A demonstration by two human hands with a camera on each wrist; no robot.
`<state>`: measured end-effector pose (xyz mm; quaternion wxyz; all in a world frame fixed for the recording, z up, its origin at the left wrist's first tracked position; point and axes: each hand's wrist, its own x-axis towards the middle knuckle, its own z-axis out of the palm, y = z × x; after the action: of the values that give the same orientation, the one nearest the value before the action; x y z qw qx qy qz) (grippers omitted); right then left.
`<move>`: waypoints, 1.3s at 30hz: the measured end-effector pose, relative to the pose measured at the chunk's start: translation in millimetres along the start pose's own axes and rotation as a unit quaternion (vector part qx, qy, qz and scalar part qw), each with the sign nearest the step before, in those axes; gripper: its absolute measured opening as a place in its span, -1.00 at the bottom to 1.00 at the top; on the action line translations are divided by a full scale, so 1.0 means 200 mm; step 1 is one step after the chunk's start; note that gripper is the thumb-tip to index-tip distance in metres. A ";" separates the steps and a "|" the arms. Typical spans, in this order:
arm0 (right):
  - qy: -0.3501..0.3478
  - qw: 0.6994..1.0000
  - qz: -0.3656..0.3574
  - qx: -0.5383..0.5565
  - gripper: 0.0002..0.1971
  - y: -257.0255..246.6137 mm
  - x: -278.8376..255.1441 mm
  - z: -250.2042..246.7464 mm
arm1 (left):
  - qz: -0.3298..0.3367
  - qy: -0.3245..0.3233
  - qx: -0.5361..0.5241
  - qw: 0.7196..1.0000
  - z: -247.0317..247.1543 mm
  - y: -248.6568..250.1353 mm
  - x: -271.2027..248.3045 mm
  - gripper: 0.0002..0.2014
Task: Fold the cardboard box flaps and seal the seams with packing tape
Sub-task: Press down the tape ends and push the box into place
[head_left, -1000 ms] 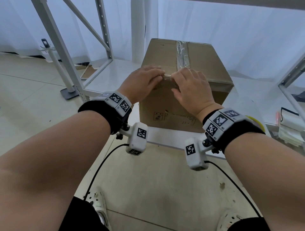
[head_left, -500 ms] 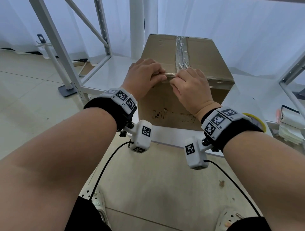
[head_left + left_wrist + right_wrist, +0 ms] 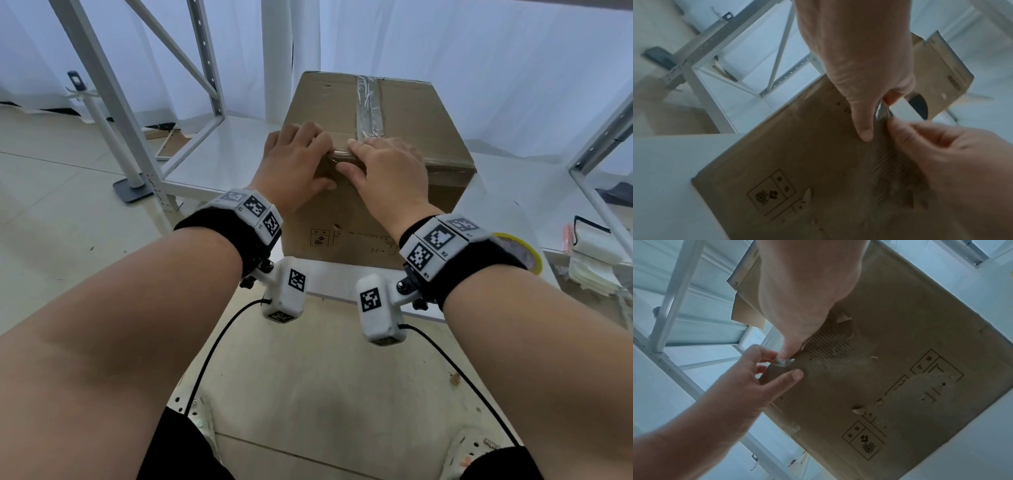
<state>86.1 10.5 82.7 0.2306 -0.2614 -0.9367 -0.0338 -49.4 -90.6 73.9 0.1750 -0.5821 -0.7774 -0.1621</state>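
Floor [image 3: 308, 394]: pale tiles nearest the viewer; two light perforated shoes at the bottom edge of the head view.
Wrist units [image 3: 284, 291]: white camera housings with black square markers, one under each wrist on a black band, each trailing a black cable.
Table [image 3: 219, 164]: white top; the box stands on it near the front edge.
Left hand [image 3: 294, 168]: at the near top edge of the box, fingers curled over onto the top, thumb pressed flat on the front face; it pinches a crumpled shiny end of tape at the edge.
Right hand [image 3: 387, 171]: just beside the left hand and touching it at the fingertips; fingers bent over the same edge, thumb against the front face, pinching the same tape end.
Tape end [image 3: 882, 112]: small, clear, wrinkled; held between the fingertips of both hands, against the upper front face of the box.
Cardboard box [image 3: 411, 137]: brown, upright, top flaps folded shut; handling symbols printed low on the front face; small tears in the surface paper.
Tape strip [image 3: 370, 106]: clear, creased, running along the centre seam of the top from the far edge to the hands.
Tape roll [image 3: 524, 250]: yellow-rimmed, on the table right of the box, partly hidden by the right wrist.
Papers [image 3: 596, 260]: white stack at the far right.
Frame [image 3: 102, 85]: white metal uprights and diagonal brace to the left.
Curtain [image 3: 479, 51]: white, behind everything.
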 end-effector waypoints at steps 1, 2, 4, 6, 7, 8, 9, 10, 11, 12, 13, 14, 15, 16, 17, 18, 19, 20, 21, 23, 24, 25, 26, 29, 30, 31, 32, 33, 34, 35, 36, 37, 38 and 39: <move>0.000 1.000 0.004 0.000 -0.47 -0.01 0.00 0.00 | 0.003 0.003 -0.020 1.000 -0.01 -0.01 0.00 -0.57; 0.001 1.000 0.008 0.002 -0.47 -0.01 0.00 0.01 | 0.005 0.010 -0.042 0.999 -0.02 -0.03 0.01 -0.61; 0.002 1.000 0.012 -0.002 -0.47 -0.02 0.01 0.01 | -0.001 0.020 -0.069 0.997 -0.03 -0.04 0.01 -0.68; 0.001 1.000 0.009 -0.015 -0.46 -0.02 0.01 0.02 | -0.012 0.023 -0.059 0.998 -0.01 -0.02 0.01 -0.71; -0.001 1.000 0.005 -0.021 -0.46 -0.02 0.01 0.03 | -0.016 0.025 -0.055 0.998 0.00 -0.01 0.00 -0.71; -0.007 1.000 -0.001 -0.027 -0.44 -0.02 0.00 0.04 | -0.018 0.024 -0.054 0.998 0.00 -0.01 0.00 -0.71; -0.015 0.999 -0.007 -0.032 -0.41 -0.02 -0.01 0.05 | -0.016 0.018 -0.053 0.998 0.00 -0.01 0.00 -0.71; -0.021 0.999 -0.012 -0.035 -0.38 -0.01 -0.01 0.05 | -0.011 0.008 -0.047 0.999 0.00 -0.01 0.00 -0.69; -0.027 0.999 -0.016 -0.034 -0.35 0.00 -0.01 0.04 | -0.004 -0.004 -0.037 0.999 -0.01 -0.02 -0.01 -0.65; -0.035 0.999 -0.019 -0.034 -0.33 0.01 -0.01 0.03 | 0.005 -0.017 -0.024 1.000 -0.02 -0.02 -0.02 -0.60; -0.045 0.998 -0.021 -0.035 -0.31 0.02 -0.01 0.01 | 0.011 -0.030 -0.013 0.999 -0.03 -0.02 -0.02 -0.54; -0.057 0.998 -0.023 -0.033 -0.29 0.03 0.00 -0.01 | 0.016 -0.038 -0.009 0.999 -0.05 -0.02 -0.02 -0.52; -0.067 0.997 -0.025 -0.025 -0.29 0.05 0.00 -0.03 | 0.021 -0.039 -0.013 0.999 -0.06 -0.01 -0.01 -0.52; -0.074 0.997 -0.027 -0.010 -0.32 0.06 0.01 -0.06 | 0.026 -0.035 -0.024 0.999 -0.07 0.01 0.01 -0.55; -0.073 0.997 -0.029 0.010 -0.37 0.08 0.00 -0.07 | 0.028 -0.030 -0.038 0.998 -0.08 0.03 0.03 -0.59; -0.062 0.997 -0.029 0.032 -0.45 0.11 0.00 -0.09 | 0.027 -0.027 -0.051 0.998 -0.09 0.06 0.05 -0.61; -0.045 0.997 -0.025 0.051 -0.53 0.13 -0.01 -0.09 | 0.021 -0.024 -0.061 0.998 -0.09 0.09 0.08 -0.62; -0.026 0.997 -0.019 0.064 -0.60 0.15 -0.02 -0.10 | 0.009 -0.023 -0.066 0.997 -0.09 0.11 0.10 -0.61; -0.010 0.997 -0.013 0.074 -0.65 0.17 -0.02 -0.10 | -0.008 -0.021 -0.065 0.998 -0.09 0.14 0.11 -0.60; 0.004 0.995 0.003 0.097 -0.67 0.21 -0.03 -0.11 | -0.038 -0.016 -0.050 0.998 -0.06 0.17 0.14 -0.59; 0.006 0.994 0.013 0.105 -0.67 0.23 -0.04 -0.12 | -0.043 -0.015 -0.046 0.998 -0.04 0.18 0.15 -0.60; 0.009 0.994 0.020 0.108 -0.67 0.24 -0.04 -0.12 | -0.045 -0.013 -0.046 0.998 -0.03 0.18 0.15 -0.60; 0.014 0.994 0.024 0.109 -0.68 0.25 -0.03 -0.12 | -0.044 -0.010 -0.047 0.998 -0.01 0.18 0.14 -0.60; 0.034 0.991 0.043 0.124 -0.65 0.25 -0.03 -0.09 | -0.033 0.001 -0.024 0.999 0.01 0.17 0.13 -0.58; 0.041 0.989 0.052 0.132 -0.64 0.24 -0.04 -0.08 | -0.028 0.003 -0.007 1.000 0.02 0.17 0.12 -0.57; 0.049 0.988 0.061 0.136 -0.63 0.23 -0.03 -0.07 | -0.022 0.004 0.011 1.000 0.02 0.18 0.11 -0.57; 0.056 0.987 0.070 0.135 -0.63 0.22 -0.03 -0.06 | -0.016 0.005 0.025 1.000 0.02 0.18 0.11 -0.58; 0.063 0.987 0.077 0.130 -0.64 0.22 -0.03 -0.05 | -0.014 0.005 0.035 0.999 0.02 0.19 0.10 -0.58; 0.068 0.987 0.084 0.122 -0.64 0.22 -0.03 -0.04 | -0.013 0.003 0.043 0.999 0.03 0.19 0.10 -0.58; 0.071 0.987 0.087 0.112 -0.64 0.21 -0.03 -0.04 | -0.014 0.000 0.050 0.999 0.03 0.19 0.10 -0.57; 0.070 0.989 0.085 0.100 -0.64 0.21 -0.04 -0.04 | -0.015 -0.004 0.055 0.998 0.03 0.20 0.09 -0.56; 0.065 0.991 0.079 0.083 -0.64 0.20 -0.04 -0.04 | -0.016 -0.007 0.061 0.998 0.03 0.20 0.09 -0.55; 0.058 0.994 0.069 0.063 -0.64 0.20 -0.05 -0.04 | -0.016 -0.010 0.067 0.998 0.03 0.20 0.08 -0.54; 0.050 0.996 0.059 0.046 -0.65 0.20 -0.06 -0.04 | -0.014 -0.012 0.073 0.997 0.03 0.20 0.08 -0.52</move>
<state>118.4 36.8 81.5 0.2905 -0.3030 -0.9076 0.0101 -15.2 -63.2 77.1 0.2058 -0.5589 -0.7970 -0.1001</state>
